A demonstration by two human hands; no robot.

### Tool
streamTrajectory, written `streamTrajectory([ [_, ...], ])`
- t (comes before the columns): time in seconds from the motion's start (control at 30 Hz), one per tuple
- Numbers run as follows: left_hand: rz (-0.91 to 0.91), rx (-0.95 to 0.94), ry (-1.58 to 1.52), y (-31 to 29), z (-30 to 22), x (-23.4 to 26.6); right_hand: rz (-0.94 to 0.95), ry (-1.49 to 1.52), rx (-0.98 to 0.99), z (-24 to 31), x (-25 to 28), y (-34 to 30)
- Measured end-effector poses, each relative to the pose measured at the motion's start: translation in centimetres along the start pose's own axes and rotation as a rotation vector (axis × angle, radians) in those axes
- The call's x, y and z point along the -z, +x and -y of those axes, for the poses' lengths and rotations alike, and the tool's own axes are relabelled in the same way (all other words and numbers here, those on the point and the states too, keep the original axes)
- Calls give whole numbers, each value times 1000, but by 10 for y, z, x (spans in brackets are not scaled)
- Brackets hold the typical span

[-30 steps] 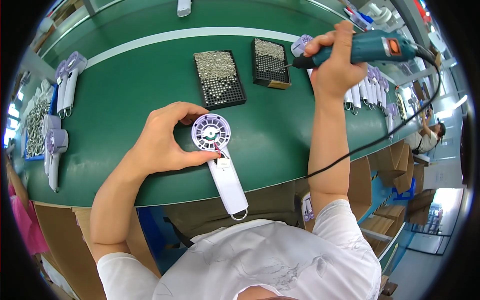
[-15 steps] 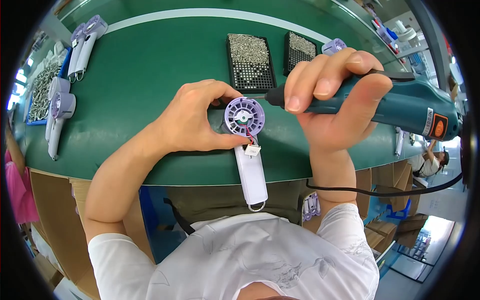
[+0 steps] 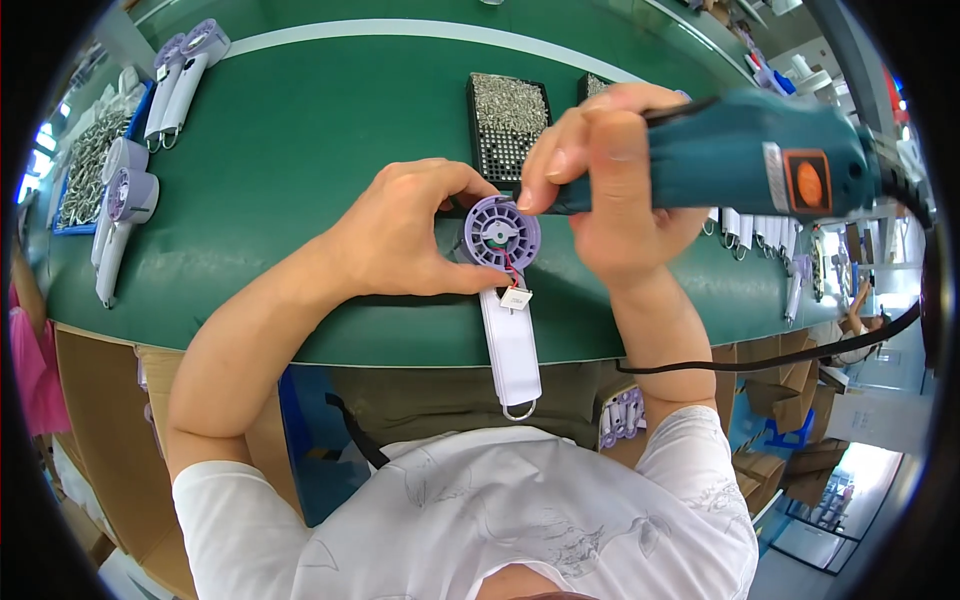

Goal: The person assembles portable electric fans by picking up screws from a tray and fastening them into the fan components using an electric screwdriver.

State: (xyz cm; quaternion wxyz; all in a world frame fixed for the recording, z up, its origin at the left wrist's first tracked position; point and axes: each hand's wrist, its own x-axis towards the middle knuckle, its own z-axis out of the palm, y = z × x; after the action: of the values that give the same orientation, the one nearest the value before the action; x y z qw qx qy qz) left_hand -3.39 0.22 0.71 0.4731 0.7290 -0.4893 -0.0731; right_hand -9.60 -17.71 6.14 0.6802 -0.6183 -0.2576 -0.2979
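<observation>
My left hand (image 3: 408,232) is closed on a small handheld fan (image 3: 513,350), fingers and thumb about its round purple head. The fan's white handle points toward me over the table edge, with a metal loop at its end. Its head is uncovered, showing a hub, thin red and dark wires and a small white connector (image 3: 516,298). In my right hand (image 3: 622,185) is a teal electric screwdriver (image 3: 740,160), lying nearly level. Its tip reaches the upper right rim of the fan head; my fingers partly hide it, so contact is unclear.
A black tray (image 3: 508,120) of small screws stands beyond the fan, with a second tray (image 3: 594,88) partly hidden by my hand. Several fans (image 3: 118,225) and a blue bin (image 3: 75,228) of metal loops are at left. A black cord (image 3: 780,358) trails from the screwdriver.
The screwdriver has swung more level and its tip end has come closer to the fan head's rim. The fan and my left hand appear slightly further right.
</observation>
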Motion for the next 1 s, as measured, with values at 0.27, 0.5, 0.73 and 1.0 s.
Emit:
streamTrajectory([
  [0.27,-9,18,-35,-1,6,-1,118,-155,-242,-8,-15,16],
  [0.5,4,23,-17,1,4,-2,31,0,-186,-12,-12,9],
  [0.73,16,23,-31,-2,1,-3,-63,227,26,7,23,20],
  [1.0,-21,-28,3,1,2,-3,-213,-154,-53,-26,44,10],
])
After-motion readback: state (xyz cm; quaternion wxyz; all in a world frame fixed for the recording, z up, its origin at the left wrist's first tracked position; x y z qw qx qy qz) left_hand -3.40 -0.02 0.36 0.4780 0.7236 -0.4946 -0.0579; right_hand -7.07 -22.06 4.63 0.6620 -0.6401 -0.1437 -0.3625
